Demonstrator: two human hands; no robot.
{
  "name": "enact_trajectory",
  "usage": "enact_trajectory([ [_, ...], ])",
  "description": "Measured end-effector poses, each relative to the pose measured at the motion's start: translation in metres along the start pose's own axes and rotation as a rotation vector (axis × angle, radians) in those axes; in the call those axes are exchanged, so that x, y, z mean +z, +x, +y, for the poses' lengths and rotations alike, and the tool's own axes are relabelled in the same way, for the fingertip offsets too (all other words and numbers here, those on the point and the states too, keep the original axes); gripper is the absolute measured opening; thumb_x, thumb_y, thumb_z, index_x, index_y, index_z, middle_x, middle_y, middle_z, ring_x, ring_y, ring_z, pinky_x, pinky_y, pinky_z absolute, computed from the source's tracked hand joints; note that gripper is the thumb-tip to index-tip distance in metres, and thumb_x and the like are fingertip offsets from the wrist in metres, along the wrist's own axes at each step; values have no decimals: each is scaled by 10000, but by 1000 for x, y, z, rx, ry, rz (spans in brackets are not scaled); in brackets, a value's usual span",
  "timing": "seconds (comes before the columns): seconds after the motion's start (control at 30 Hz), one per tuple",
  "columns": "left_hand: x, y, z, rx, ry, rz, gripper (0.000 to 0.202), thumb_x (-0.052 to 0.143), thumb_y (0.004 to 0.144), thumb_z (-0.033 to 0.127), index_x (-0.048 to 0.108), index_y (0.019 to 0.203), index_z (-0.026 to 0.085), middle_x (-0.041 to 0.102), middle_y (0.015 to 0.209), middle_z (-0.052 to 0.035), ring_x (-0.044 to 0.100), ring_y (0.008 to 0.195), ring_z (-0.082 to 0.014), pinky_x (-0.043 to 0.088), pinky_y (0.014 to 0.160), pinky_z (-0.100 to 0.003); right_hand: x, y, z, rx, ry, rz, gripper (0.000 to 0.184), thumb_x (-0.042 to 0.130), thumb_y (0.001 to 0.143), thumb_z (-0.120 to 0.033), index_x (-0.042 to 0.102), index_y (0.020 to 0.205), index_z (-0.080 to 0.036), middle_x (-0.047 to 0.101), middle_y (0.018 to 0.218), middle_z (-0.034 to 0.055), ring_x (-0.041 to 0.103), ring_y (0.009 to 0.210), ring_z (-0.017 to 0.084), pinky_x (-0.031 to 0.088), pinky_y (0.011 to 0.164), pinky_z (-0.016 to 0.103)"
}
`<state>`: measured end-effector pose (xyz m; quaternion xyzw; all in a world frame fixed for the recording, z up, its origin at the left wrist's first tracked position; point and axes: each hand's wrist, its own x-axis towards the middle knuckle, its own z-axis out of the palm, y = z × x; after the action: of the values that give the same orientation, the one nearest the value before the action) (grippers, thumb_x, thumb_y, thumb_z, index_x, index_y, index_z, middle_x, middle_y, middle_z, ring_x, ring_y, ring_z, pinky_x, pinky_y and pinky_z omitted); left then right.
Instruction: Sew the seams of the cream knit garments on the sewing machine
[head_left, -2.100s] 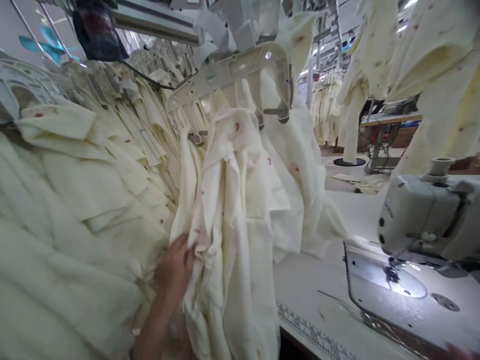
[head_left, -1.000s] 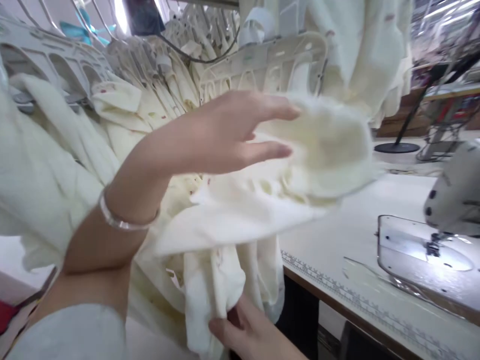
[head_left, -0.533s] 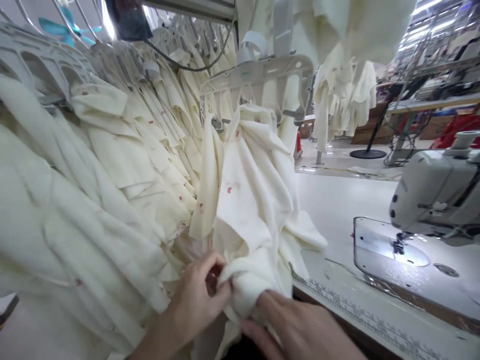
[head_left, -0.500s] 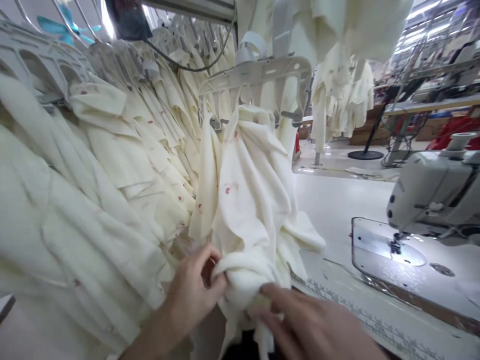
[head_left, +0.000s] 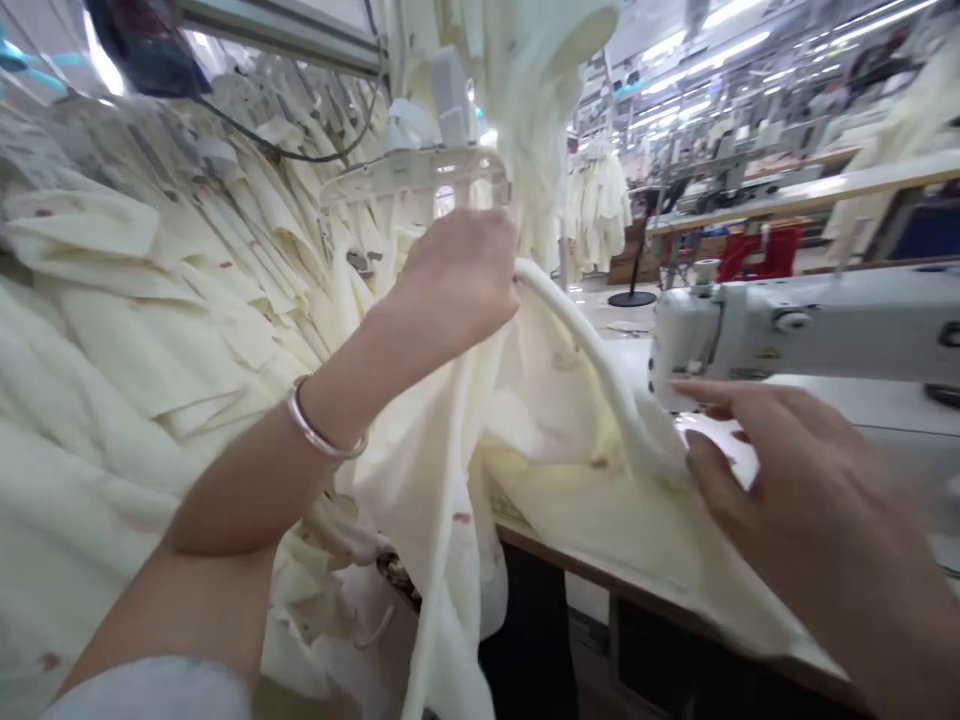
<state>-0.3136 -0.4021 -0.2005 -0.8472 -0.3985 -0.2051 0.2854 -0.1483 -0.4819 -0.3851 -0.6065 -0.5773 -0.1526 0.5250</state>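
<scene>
My left hand [head_left: 454, 275] is raised and closed on the upper edge of a cream garment [head_left: 555, 440] with small red spots, just below a white plastic hanger clamp [head_left: 416, 175]. A silver bangle sits on that wrist. My right hand [head_left: 757, 450] pinches the same garment's rolled edge lower down, over the table. The cloth stretches between the two hands and drapes over the table's front edge [head_left: 600, 575]. A white sewing machine [head_left: 795, 325] stands just behind my right hand.
A long row of matching cream garments [head_left: 150, 330] hangs on clamps at the left. Further workstations, hanging cream pieces and red items [head_left: 750, 250] fill the background. A black cable [head_left: 285, 150] runs along the overhead rail.
Both hands were low, gathering the garment's bottom. Now my left hand has lifted its edge up near the hanger clamp and my right hand has drawn the cloth rightward onto the table.
</scene>
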Motion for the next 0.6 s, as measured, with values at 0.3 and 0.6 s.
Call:
enact_trajectory([
  [0.3,30,58,52,40,-85,-116,343,478,659,44,704,893,151,591,676,-48,593,743,-197,439,645,-279,73,-92,-49,-12,220,-190,161,431,958,-340,518,950,-204,594,759,20,607,660,181,478,548,272],
  [0.6,32,55,40,29,-161,-2,305,476,663,161,712,842,231,634,686,-24,562,691,-195,380,603,-268,42,-107,-15,-35,129,-63,204,408,931,-128,561,1043,-202,606,886,61,601,809,162,497,737,253],
])
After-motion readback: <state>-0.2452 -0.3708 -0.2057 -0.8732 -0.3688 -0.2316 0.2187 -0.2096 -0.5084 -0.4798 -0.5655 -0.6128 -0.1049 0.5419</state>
